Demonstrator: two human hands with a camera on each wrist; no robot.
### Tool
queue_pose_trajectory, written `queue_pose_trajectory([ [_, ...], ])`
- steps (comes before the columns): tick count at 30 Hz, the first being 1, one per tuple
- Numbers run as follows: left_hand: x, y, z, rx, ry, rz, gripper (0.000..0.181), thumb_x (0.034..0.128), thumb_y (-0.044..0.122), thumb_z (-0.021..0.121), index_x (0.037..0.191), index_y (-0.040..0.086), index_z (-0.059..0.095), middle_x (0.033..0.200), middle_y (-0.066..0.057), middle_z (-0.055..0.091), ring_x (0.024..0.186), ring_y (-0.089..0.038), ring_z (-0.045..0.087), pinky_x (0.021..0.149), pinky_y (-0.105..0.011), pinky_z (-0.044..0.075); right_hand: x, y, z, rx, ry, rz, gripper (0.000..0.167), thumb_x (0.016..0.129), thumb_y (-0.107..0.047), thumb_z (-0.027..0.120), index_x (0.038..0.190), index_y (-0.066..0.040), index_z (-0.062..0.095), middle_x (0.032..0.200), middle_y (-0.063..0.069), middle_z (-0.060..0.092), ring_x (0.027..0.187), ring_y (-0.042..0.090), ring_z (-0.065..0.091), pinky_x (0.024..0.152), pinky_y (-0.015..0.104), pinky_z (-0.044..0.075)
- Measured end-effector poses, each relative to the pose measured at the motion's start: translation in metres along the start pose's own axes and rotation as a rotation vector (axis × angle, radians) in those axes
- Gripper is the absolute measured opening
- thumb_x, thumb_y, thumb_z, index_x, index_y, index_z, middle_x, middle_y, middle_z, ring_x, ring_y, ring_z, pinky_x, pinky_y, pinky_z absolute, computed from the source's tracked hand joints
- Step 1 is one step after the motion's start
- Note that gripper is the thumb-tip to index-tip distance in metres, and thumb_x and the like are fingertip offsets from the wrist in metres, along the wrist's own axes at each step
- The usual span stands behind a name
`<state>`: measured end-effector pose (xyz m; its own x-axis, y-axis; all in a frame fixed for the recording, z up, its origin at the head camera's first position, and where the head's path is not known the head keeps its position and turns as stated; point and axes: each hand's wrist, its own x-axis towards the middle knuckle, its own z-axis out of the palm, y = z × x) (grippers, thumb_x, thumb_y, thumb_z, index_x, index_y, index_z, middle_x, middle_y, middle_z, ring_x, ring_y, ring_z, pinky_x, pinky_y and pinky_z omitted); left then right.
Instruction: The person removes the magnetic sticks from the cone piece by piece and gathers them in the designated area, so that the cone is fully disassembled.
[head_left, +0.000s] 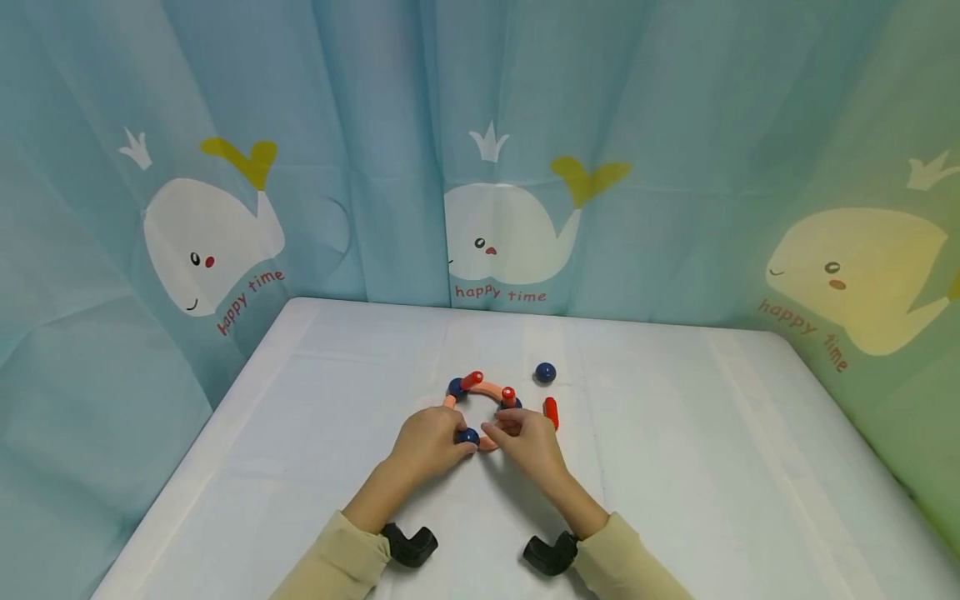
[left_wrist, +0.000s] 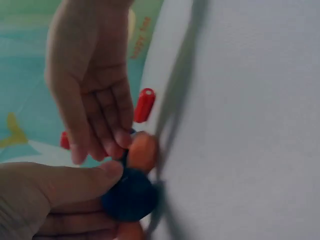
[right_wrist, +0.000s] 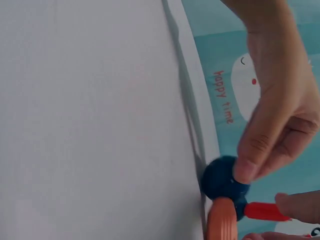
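Curtain (head_left: 390, 167) beyond the ring: thin, softly folded fabric, whale prints; no risk from it. White table (head_left: 697, 433) under the ring: matte cover, faint creases; round parts could roll on it if knocked.

Left hand (head_left: 429, 440) at the ring's near-left: thumb and fingers pinch the near blue ball (head_left: 467, 437). Squeezing off-centre could twist that joint or pop it, as the ball is round and slick. Right hand (head_left: 531, 442) at the ring's right side: fingers relaxed, thumb apart, no part visibly held; contact with the ring can't be told. A low sweep could knock the upright rod there.

Ring of orange arcs (head_left: 489, 388), on the table between the hands: curved, ribbed, looks like plastic. Pushing one side would likely skew the rest or loosen a joint; part of its right side is hidden.

Red rods at the ring's far-left (head_left: 472, 380) and right (head_left: 508, 395) stick up from balls: slim, tall, easily levered out. Loose red rod (head_left: 551, 412) just right of the ring: grooved, holed end; right hand could nudge it.

Spare blue ball (head_left: 545, 372) beyond the ring's right: smooth, glossy, could roll if bumped.
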<state>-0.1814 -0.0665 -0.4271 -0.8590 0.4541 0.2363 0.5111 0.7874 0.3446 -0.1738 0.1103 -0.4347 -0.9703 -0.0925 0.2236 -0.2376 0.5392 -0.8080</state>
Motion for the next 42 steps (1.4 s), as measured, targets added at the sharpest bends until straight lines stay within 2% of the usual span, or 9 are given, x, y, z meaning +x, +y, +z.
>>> queue_pose_trajectory([
  [4,0.002,-0.008,-0.004,-0.091,0.017,-0.031,0.021,0.0781,0.033,0.073,0.081,0.013,0.071,0.074,0.008,0.064,0.067,-0.008,0.056,0.058,-0.025,0.045,-0.001,-0.003,0.007,0.031,0.006,-0.036,0.031,0.079,-0.014,0.073,0.099,0.009,0.066,0.082,0.009,0.067,0.074,0.019,0.064,0.066,0.028,0.053],
  [10,0.012,-0.029,0.003,-0.361,0.306,-0.180,0.028,0.0796,0.023,0.073,0.101,0.006,0.069,0.099,-0.005,0.066,0.097,-0.023,0.060,0.083,-0.040,0.047,-0.001,-0.004,0.016,0.052,0.029,-0.078,0.034,0.079,-0.011,0.073,0.104,0.010,0.064,0.089,0.017,0.067,0.078,0.023,0.065,0.067,0.027,0.053],
  [12,0.016,-0.035,0.011,-0.409,0.353,-0.208,0.037,0.0799,0.022,0.073,0.111,0.003,0.065,0.110,-0.010,0.063,0.103,-0.027,0.057,0.087,-0.041,0.045,0.000,-0.005,0.019,0.056,0.032,-0.091,0.034,0.080,-0.011,0.072,0.105,0.010,0.063,0.090,0.017,0.067,0.078,0.023,0.065,0.067,0.027,0.053],
  [14,0.020,-0.040,0.020,-0.435,0.357,-0.211,0.045,0.0809,0.021,0.072,0.119,0.001,0.060,0.118,-0.014,0.059,0.108,-0.030,0.054,0.090,-0.042,0.044,0.001,-0.006,0.021,0.057,0.034,-0.098,0.033,0.080,-0.011,0.071,0.105,0.010,0.063,0.089,0.017,0.067,0.078,0.023,0.065,0.067,0.027,0.053],
  [18,0.026,-0.046,0.034,-0.463,0.304,-0.186,0.050,0.0840,0.022,0.068,0.126,0.000,0.053,0.126,-0.016,0.053,0.118,-0.030,0.047,0.097,-0.042,0.038,0.002,-0.008,0.023,0.051,0.035,-0.083,0.031,0.080,-0.009,0.071,0.104,0.010,0.063,0.089,0.017,0.067,0.079,0.023,0.065,0.068,0.028,0.053],
  [23,0.029,-0.049,0.041,-0.521,0.273,-0.128,0.046,0.0857,0.018,0.066,0.126,-0.001,0.054,0.125,-0.016,0.054,0.118,-0.029,0.048,0.098,-0.042,0.037,0.003,-0.007,0.024,0.041,0.047,-0.082,0.029,0.081,-0.006,0.069,0.103,0.010,0.063,0.089,0.017,0.067,0.079,0.024,0.064,0.068,0.029,0.054],
  [31,0.026,-0.052,0.048,-0.505,0.365,-0.097,0.034,0.0792,0.015,0.073,0.109,0.001,0.066,0.108,-0.012,0.064,0.104,-0.024,0.058,0.089,-0.037,0.045,0.006,-0.006,0.032,0.019,0.070,-0.125,0.029,0.081,-0.005,0.069,0.105,0.010,0.063,0.095,0.020,0.066,0.083,0.028,0.065,0.071,0.034,0.053],
  [37,0.023,-0.053,0.049,-0.492,0.404,-0.084,0.031,0.0773,0.011,0.075,0.105,0.000,0.067,0.104,-0.013,0.065,0.099,-0.025,0.061,0.085,-0.037,0.048,0.015,-0.007,0.043,0.003,0.131,-0.167,0.025,0.080,-0.003,0.069,0.103,0.007,0.064,0.093,0.019,0.066,0.082,0.029,0.065,0.071,0.036,0.053],
  [42,0.022,-0.055,0.047,-0.446,0.454,-0.102,0.030,0.0762,0.010,0.075,0.103,0.000,0.068,0.102,-0.014,0.066,0.098,-0.026,0.061,0.085,-0.038,0.048,0.023,-0.011,0.053,0.028,0.175,-0.150,0.023,0.080,-0.005,0.070,0.101,0.006,0.065,0.092,0.017,0.066,0.080,0.029,0.065,0.072,0.037,0.053],
])
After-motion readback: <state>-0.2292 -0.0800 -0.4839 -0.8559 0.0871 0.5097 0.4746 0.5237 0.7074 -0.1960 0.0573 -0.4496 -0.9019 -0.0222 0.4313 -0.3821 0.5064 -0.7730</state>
